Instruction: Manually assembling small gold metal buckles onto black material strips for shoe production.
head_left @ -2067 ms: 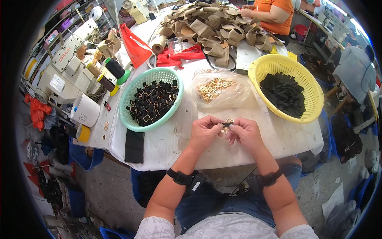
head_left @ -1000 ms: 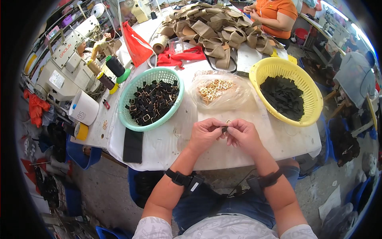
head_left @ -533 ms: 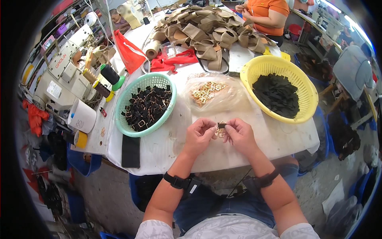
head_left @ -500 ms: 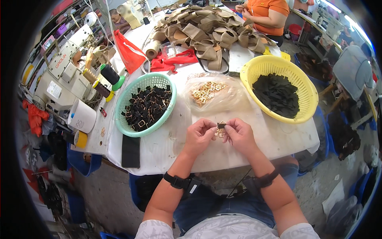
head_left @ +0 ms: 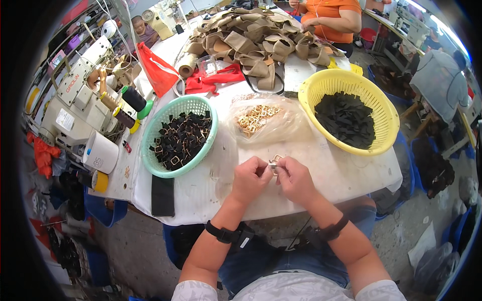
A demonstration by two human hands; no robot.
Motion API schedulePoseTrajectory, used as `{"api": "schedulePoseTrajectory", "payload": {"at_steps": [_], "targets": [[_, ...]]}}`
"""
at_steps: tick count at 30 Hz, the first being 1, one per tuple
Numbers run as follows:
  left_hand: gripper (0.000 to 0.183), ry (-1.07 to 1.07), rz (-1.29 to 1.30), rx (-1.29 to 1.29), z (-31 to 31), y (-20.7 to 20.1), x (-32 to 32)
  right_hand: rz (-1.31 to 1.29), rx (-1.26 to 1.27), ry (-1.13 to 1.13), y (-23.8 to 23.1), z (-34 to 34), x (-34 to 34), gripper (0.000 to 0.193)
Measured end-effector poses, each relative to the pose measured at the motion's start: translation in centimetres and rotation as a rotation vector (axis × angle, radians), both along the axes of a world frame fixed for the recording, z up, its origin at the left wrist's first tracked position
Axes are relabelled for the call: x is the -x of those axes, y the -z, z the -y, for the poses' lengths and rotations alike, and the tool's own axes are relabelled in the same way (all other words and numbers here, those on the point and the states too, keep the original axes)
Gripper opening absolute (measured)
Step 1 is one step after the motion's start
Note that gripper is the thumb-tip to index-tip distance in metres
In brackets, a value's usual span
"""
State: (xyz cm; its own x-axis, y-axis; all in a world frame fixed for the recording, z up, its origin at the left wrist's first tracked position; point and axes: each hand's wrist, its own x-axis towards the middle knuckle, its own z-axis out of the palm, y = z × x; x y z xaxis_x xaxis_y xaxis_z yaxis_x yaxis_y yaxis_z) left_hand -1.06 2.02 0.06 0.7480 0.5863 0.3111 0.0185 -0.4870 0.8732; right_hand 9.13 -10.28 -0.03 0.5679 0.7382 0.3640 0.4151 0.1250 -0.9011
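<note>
My left hand (head_left: 249, 176) and my right hand (head_left: 295, 180) meet over the near part of the white table, fingertips pinched together. Between them is a small strip (head_left: 272, 165), showing pale at this moment, its far side hidden by my fingers. Gold square buckles (head_left: 275, 158) show just beyond the fingertips; whether one is threaded on the strip I cannot tell. Past my hands lies a clear plastic bag (head_left: 296, 128) with a heap of gold buckles (head_left: 257, 119) in it.
To the left, a green basket (head_left: 215, 123) holds black loops with gold buckles; a black phone (head_left: 163, 195) lies beside it. At right, a yellow basket (head_left: 389, 118) holds black strips. Brown fabric pieces (head_left: 241, 42) are heaped behind. A sewing machine (head_left: 75, 95) stands left; an orange-shirted person (head_left: 336, 17) is beyond.
My hands have drawn closer together and turned the strip, which showed black before and now looks pale. The whole view has shifted slightly. The person in orange has moved their arms.
</note>
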Motion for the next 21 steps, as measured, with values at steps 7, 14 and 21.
{"api": "schedulePoseTrajectory", "payload": {"at_steps": [7, 14, 21], "targets": [[0.007, -0.09, 0.079, -0.429, 0.7, -0.3, -0.7, -0.047, -0.026, 0.055, -0.2, -0.1, 0.2, 0.006], [0.01, 0.114, 0.053, 0.275, -0.2, -0.6, -0.1, -0.514, -0.041, -0.105, -0.6, 0.1, -0.8, 0.008], [0.011, 0.317, 0.057, 0.639, -0.6, -1.6, 0.4, -0.846, -0.042, -0.294, -1.4, 0.7, -1.8, 0.008]]}}
